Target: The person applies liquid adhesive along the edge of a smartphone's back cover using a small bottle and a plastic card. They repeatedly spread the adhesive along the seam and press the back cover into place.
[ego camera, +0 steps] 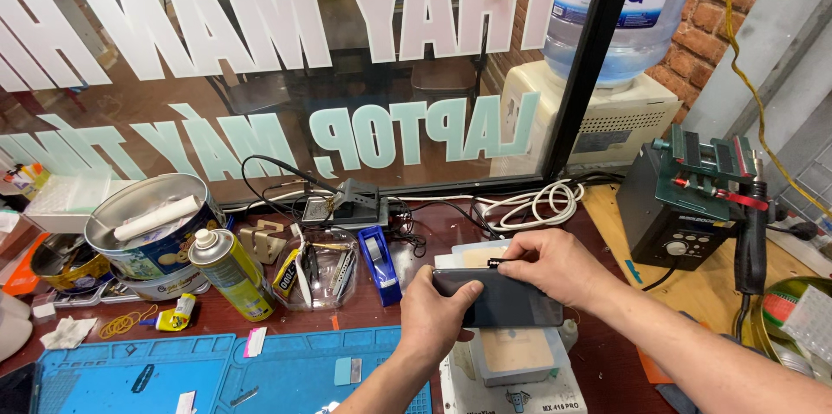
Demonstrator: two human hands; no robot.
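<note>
At nine o'clock on the cluttered bench stood a round blue tin [154,228], open, with a white roll lying across its mouth, and just to its right, toward eight o'clock, a yellow spray can [230,272] leaned with its white cap tilted left. Below them, at seven o'clock, a blue work mat [130,375] covered the dark red tabletop, with a few small white scraps on it. Nearer the middle sat a clear plastic tub [319,271] holding slim tubes and tools, and beside it a blue tape dispenser [380,263]. Just right of centre, at about five o'clock, the left hand [436,314] gripped the left end of a dark smartphone [509,299], thumb laid on its glossy face and fingers curled beneath, held level above a white box-shaped machine [513,375] with a tan pad on top. The right hand [552,265] came in from four o'clock, its fingers narrowed to a pinch at the phone's upper edge on something small and dark that could not be made out. At two o'clock a coil of white cable [537,203] lay under the window, and at three o'clock a black unit with a green clamp fixture [693,197] stood on the wooden side shelf.
</note>
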